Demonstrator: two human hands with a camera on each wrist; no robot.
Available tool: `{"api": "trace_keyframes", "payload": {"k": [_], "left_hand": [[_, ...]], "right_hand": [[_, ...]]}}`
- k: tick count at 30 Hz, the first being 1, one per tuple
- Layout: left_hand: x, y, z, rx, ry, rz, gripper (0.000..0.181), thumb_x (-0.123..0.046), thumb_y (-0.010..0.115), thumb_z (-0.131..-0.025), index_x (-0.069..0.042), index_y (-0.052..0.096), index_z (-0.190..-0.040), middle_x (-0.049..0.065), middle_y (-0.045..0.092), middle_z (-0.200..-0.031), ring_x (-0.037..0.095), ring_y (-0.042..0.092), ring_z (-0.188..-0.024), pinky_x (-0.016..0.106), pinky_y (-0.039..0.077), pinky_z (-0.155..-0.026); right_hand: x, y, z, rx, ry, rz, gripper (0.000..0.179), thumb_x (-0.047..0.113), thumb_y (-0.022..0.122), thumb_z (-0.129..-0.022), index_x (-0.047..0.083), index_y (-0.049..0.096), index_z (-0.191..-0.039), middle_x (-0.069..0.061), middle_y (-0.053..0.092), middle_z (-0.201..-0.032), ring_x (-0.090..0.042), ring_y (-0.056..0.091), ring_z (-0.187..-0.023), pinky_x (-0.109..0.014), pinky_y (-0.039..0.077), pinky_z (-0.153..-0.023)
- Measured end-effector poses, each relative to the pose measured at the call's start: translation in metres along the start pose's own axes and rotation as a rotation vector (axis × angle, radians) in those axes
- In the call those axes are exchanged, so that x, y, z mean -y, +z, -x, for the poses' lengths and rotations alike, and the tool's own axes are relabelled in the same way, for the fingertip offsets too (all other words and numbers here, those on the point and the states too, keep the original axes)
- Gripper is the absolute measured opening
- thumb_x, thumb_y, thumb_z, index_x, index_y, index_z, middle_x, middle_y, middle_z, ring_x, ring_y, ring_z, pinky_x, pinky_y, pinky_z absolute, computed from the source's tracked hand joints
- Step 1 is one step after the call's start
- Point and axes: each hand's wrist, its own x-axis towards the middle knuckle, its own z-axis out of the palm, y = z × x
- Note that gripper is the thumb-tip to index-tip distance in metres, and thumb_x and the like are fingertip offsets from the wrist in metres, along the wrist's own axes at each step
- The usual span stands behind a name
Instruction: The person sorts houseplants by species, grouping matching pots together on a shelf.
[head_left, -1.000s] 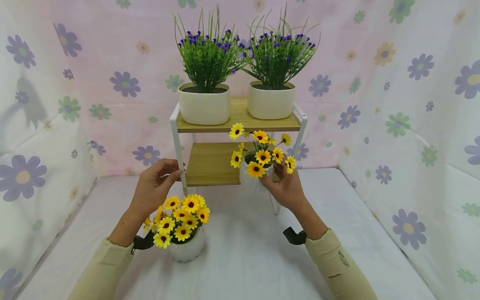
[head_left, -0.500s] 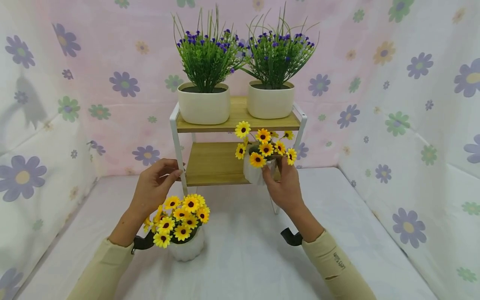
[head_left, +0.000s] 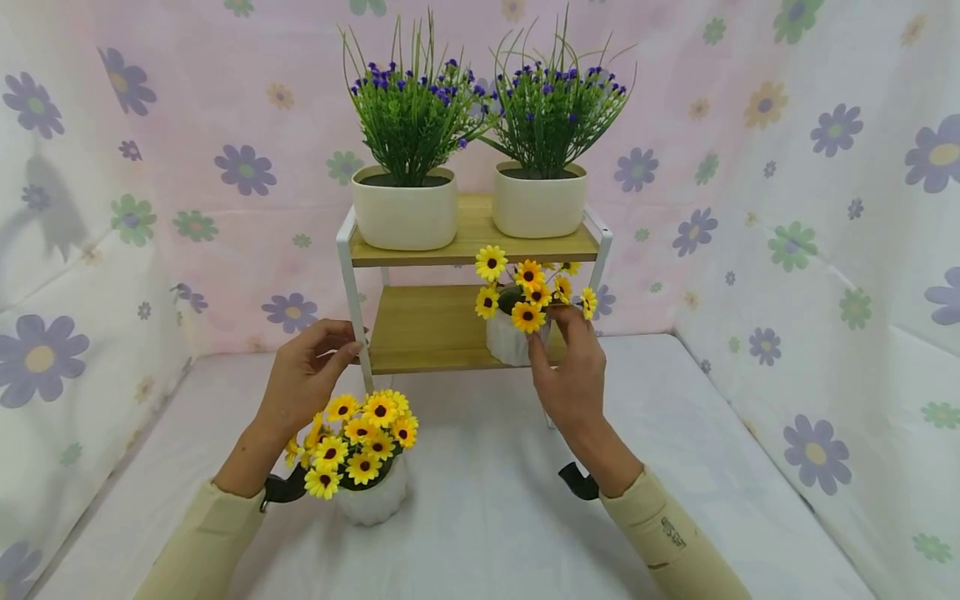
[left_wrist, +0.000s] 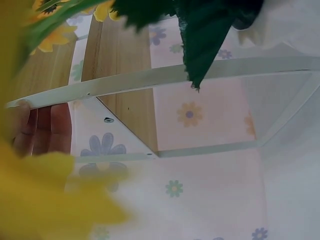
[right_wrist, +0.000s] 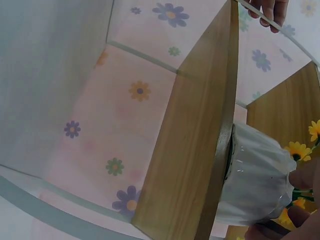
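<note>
My right hand (head_left: 573, 367) grips a white fluted pot (head_left: 512, 337) of yellow daisy-like flowers (head_left: 528, 317) by its rim. That pot is at the right front of the lower wooden shelf (head_left: 427, 329). In the right wrist view the pot's base (right_wrist: 229, 155) meets the shelf board at its front edge; whether all of it rests there cannot be told. My left hand (head_left: 307, 367) holds the left white post (head_left: 354, 308) of the rack, with fingers (left_wrist: 44, 127) behind it. Below this hand, a second white pot (head_left: 375, 497) of yellow flowers stands on the table.
Two cream oval pots, the left one (head_left: 405, 212) and the right one (head_left: 540, 202), stand on the upper shelf (head_left: 475, 242) with purple-flowered grassy plants. White cloth covers the table (head_left: 480, 517). Flower-patterned cloth (head_left: 247, 250) hangs behind and at both sides.
My right hand has shifted the flower pot slightly right and back, from in front of the lower shelf to its right front edge. My left hand has stayed on the post.
</note>
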Motion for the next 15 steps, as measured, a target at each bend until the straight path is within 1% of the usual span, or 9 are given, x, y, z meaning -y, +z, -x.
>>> {"api": "trace_keyframes", "payload": {"k": [3, 7, 9, 13, 15], "left_hand": [[0.000, 0.000, 0.000, -0.002, 0.002, -0.003, 0.023, 0.008, 0.065, -0.101, 0.002, 0.068, -0.123, 0.012, 0.071, -0.114, 0.002, 0.070, -0.102, 0.016, 0.060, -0.088], [-0.001, 0.000, 0.000, 0.000, -0.001, -0.009, 0.023, 0.007, 0.065, -0.102, 0.001, 0.068, -0.124, 0.012, 0.071, -0.114, 0.001, 0.070, -0.102, 0.015, 0.059, -0.089], [-0.001, 0.000, 0.000, 0.000, -0.003, -0.013, 0.023, 0.007, 0.065, -0.102, 0.001, 0.068, -0.124, 0.012, 0.071, -0.114, 0.001, 0.070, -0.102, 0.015, 0.059, -0.089], [-0.001, 0.000, 0.000, 0.001, -0.009, -0.008, 0.023, 0.007, 0.065, -0.102, 0.001, 0.067, -0.124, 0.012, 0.071, -0.115, 0.001, 0.070, -0.102, 0.015, 0.059, -0.089], [0.000, 0.000, 0.001, 0.001, -0.012, -0.005, 0.022, 0.007, 0.065, -0.102, 0.001, 0.067, -0.124, 0.012, 0.071, -0.115, 0.001, 0.070, -0.102, 0.015, 0.059, -0.089]], "right_hand": [[0.005, -0.002, 0.002, -0.018, 0.005, 0.015, 0.037, 0.008, 0.078, -0.094, -0.001, 0.061, -0.126, -0.015, 0.063, -0.131, -0.027, 0.059, -0.131, -0.045, 0.054, -0.112], [0.009, -0.004, 0.004, -0.044, -0.020, 0.034, 0.035, 0.010, 0.078, -0.091, -0.001, 0.060, -0.118, -0.018, 0.059, -0.127, -0.027, 0.056, -0.129, -0.043, 0.055, -0.110], [0.010, -0.004, 0.005, -0.053, -0.029, 0.036, 0.031, 0.010, 0.077, -0.089, 0.000, 0.060, -0.113, -0.018, 0.058, -0.122, -0.026, 0.057, -0.124, -0.041, 0.057, -0.104], [0.011, -0.002, 0.011, -0.051, -0.036, 0.033, 0.025, 0.009, 0.073, -0.087, 0.001, 0.061, -0.107, -0.015, 0.057, -0.109, -0.025, 0.058, -0.107, -0.043, 0.058, -0.085], [0.012, 0.000, 0.015, -0.039, -0.043, 0.023, 0.023, 0.007, 0.072, -0.086, 0.002, 0.061, -0.105, -0.013, 0.058, -0.105, -0.024, 0.058, -0.100, -0.044, 0.059, -0.080]]}}
